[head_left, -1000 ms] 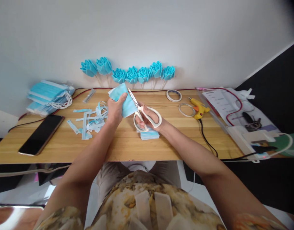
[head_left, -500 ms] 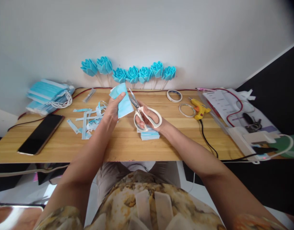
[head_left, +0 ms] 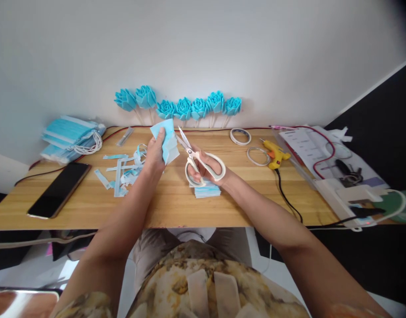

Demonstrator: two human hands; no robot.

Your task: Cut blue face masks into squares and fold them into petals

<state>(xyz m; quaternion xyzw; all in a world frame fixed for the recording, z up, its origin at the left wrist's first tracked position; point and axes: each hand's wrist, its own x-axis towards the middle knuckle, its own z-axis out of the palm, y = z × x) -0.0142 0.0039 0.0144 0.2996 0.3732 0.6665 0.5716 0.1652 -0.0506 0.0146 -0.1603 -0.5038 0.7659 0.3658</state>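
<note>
My left hand [head_left: 155, 151] pinches a light blue piece of mask fabric [head_left: 168, 137] under its thumb, held up above the table. The fabric's right edge looks notched and a corner is bent. White-handled scissors [head_left: 190, 152] are in my right hand [head_left: 204, 165], with fingers through the loops. Their blades stand apart, pointing up and left beside the fabric's right edge. Below my right hand lies a stack of blue fabric pieces [head_left: 207, 191], partly hidden. Left of my left hand are several cut strips and scraps [head_left: 125, 174].
Several blue fabric flowers [head_left: 183, 108] on sticks lean against the wall. Face masks [head_left: 70, 134] and a phone [head_left: 59, 190] lie left. On the right are a tape roll [head_left: 240, 137], a wire coil [head_left: 258, 156], a yellow glue gun [head_left: 276, 154], papers [head_left: 309, 148] and a power strip [head_left: 338, 201].
The fabric's right edge was straight and now looks cut in and folded. The scissor blades have spread wider. The whole view has shifted slightly, with things lower in the picture.
</note>
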